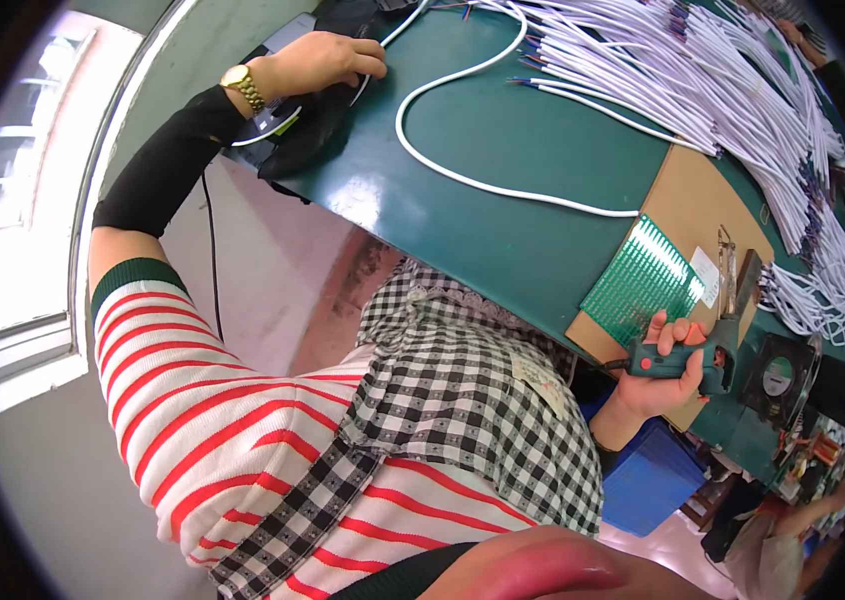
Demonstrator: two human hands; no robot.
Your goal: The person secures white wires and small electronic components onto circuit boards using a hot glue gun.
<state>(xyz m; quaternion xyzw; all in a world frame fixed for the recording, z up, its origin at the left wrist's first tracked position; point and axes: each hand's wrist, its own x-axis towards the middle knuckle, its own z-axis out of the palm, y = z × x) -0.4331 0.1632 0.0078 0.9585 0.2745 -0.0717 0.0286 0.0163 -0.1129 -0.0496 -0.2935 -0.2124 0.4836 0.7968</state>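
At the far left of the table my left hand [328, 62] is closed, fingers curled on a white cable [398, 32] beside a dark device [318, 125]. My right hand [655, 385] wraps round a green pistol-shaped hand tool [678, 368] with a red button and an orange trigger. Its kind I cannot make out. Next to it a green circuit board panel [646, 275] with rows of small pads lies on a cardboard sheet [688, 190]. A loop of white cable [483, 184] crosses the table, one end touching the board's upper corner.
Bundles of white cables [643, 65] with stripped coloured ends fill the far right of the green table [503, 240]. A black fan-like unit [778, 378] stands at the right. Below the table edge is a blue bin [651, 478]. Another person [768, 555] is at the lower right.
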